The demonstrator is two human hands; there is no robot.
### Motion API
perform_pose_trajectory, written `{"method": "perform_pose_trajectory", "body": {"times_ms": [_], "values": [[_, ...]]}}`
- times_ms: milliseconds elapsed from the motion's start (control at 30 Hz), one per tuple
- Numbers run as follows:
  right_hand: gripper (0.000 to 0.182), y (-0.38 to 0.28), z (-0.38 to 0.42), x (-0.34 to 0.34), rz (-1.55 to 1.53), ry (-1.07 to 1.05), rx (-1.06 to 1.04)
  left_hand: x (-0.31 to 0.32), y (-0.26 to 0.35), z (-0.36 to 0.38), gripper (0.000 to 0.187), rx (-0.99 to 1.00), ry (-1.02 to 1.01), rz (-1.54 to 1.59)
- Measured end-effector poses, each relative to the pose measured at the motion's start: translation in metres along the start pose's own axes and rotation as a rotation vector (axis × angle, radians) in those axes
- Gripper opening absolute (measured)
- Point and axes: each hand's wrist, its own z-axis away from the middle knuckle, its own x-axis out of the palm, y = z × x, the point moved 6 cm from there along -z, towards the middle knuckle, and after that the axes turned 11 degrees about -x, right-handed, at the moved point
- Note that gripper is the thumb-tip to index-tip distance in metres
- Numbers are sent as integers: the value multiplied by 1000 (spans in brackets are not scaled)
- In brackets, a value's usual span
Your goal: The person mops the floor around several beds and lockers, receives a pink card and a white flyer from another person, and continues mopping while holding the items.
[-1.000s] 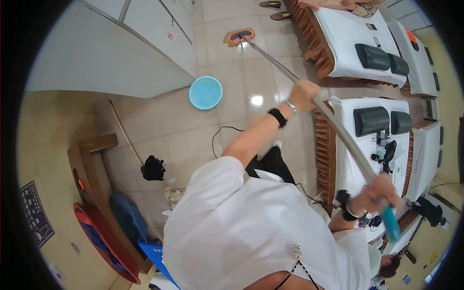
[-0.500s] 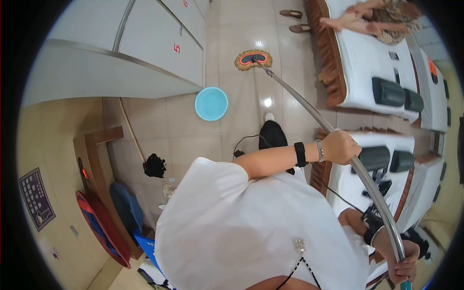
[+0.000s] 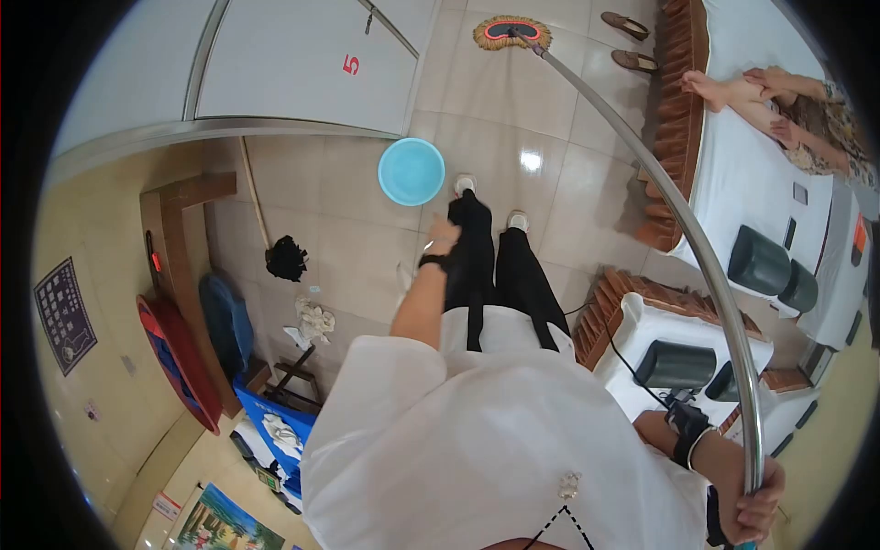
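My right hand [image 3: 753, 502] is wrapped round the lower end of a long metal mop pole [image 3: 683, 215] at the right. At the pole's far end, the mop head [image 3: 511, 33], with a tan fringe and a red-edged dark pad, lies flat on the tiled floor. My left hand [image 3: 444, 236] hangs in front of my legs, off the pole. Its fingers are too foreshortened to read clearly. Closest to it is a light blue basin [image 3: 412, 172] on the floor, a little beyond the hand and apart from it.
A second mop [image 3: 286, 259] with a black head leans at the left. White cabinets [image 3: 302, 69] stand at upper left. On the right are beds [image 3: 724, 165] with brown skirts; a person's legs [image 3: 747, 96] rest on one. Brown shoes [image 3: 632, 61] lie beside it.
My left hand has let go of the mop pole and swung left towards the basin. My right hand still grips the pole. The view has shifted, and both my legs now show.
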Motion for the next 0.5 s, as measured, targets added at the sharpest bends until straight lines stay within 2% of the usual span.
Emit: {"method": "perform_pose_trajectory", "body": {"times_ms": [33,67,100,133,200,267,300,333,367,400,433,467,500], "values": [[13,6,1,12,-48,-27,-24,-28,-17,9,55,-25,261,-266],[15,11,9,31,-142,-134,-96,-43,-28,16,54,-53,241,-320],[15,15,8,26,-151,-135,-92,-55,-34,18,52,-83,221,-371],[17,12,-4,-1,-144,37,-167,-61,-37,12,52,-95,214,-362],[17,15,-6,20,-154,10,-149,-59,-52,2,53,-165,24,-197],[17,15,-4,48,-158,-14,-185,-46,-22,2,54,130,97,-300],[23,21,1,88,-259,-209,-95,-53,21,34,47,163,73,-241],[29,25,5,104,-308,-170,-71,-43,57,48,46,375,180,-36],[29,27,6,111,-311,-173,-75,-59,113,98,46,484,114,-70],[29,25,3,114,-295,-163,-82,-55,153,134,52,716,108,-71],[30,24,2,119,-279,-152,-88,-49,183,166,68,964,136,148],[30,26,3,128,-281,-152,-86,-72,219,221,77,1094,39,174],[30,25,3,138,-277,-168,-105,-90,248,264,83,1229,96,243]]}}
